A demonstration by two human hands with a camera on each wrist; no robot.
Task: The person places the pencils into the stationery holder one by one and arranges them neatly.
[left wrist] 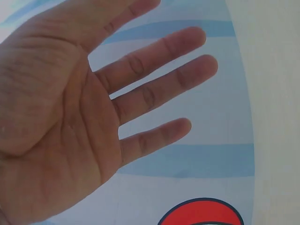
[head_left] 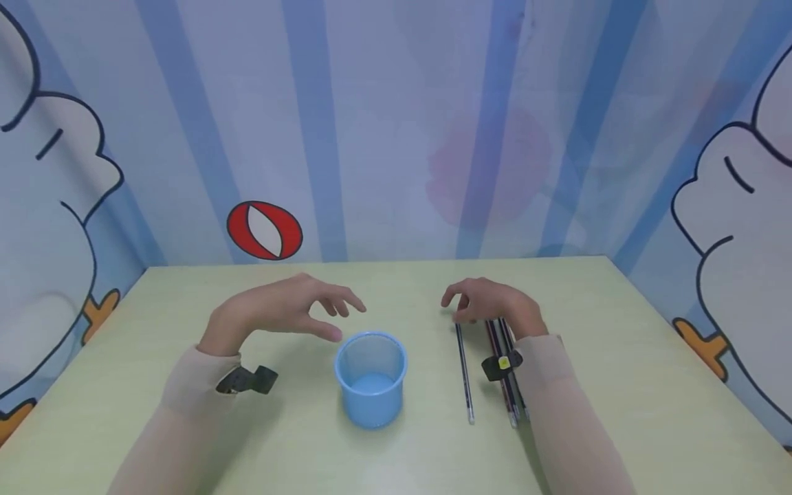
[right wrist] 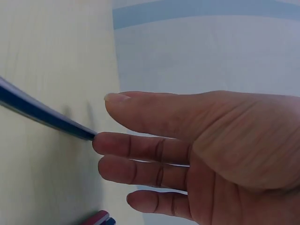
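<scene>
A light blue plastic cup [head_left: 372, 405] stands upright on the table between the two hands. Just left of and above its rim is my left hand [head_left: 287, 306], its fingers spread and nothing held; the left wrist view shows the bare palm [left wrist: 61, 126]. On the right, my right hand [head_left: 485, 300] hovers over the far end of a single dark striped pencil [head_left: 465, 375]. In the right wrist view, that pencil [right wrist: 44, 111] reaches a fingertip, while the thumb is apart from the fingers; firm contact cannot be told. Several more pencils [head_left: 509, 385] lie together, partly hidden under the right wrist.
The pale yellow table [head_left: 396, 467] ends at a blue striped backdrop [head_left: 396, 137] behind it. Printed white cartoon figures flank both sides, and a red and white oval [head_left: 265, 230] is printed at the back left. Small dark devices sit on both wrists.
</scene>
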